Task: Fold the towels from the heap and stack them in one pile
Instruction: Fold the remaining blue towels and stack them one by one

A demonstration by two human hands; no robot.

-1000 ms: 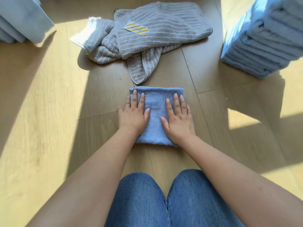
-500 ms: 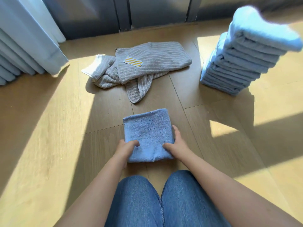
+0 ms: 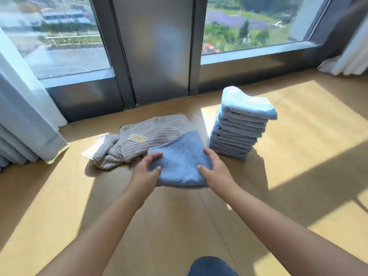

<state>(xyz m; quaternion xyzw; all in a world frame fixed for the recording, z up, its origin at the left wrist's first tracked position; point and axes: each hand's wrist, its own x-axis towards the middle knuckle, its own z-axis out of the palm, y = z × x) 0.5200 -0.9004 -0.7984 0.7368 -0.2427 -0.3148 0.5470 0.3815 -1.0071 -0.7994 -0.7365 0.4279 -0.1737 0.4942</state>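
Observation:
A folded blue towel is lifted off the wooden floor, held at its near corners. My left hand grips its left side and my right hand grips its right side. Behind it lies the heap: a grey striped towel with a yellow striped tag, and a crumpled grey one at its left. To the right stands a tall pile of folded blue towels, its top towel lying askew.
Dark-framed floor-level windows run along the back. White curtains hang at the left and the far right. Sunlit wooden floor spreads around the pile. My blue-jeaned knee shows at the bottom.
My hands went from pressing the blue towel flat to gripping its near edge and raising it off the floor, forward and toward the pile. The view tilted up to the windows.

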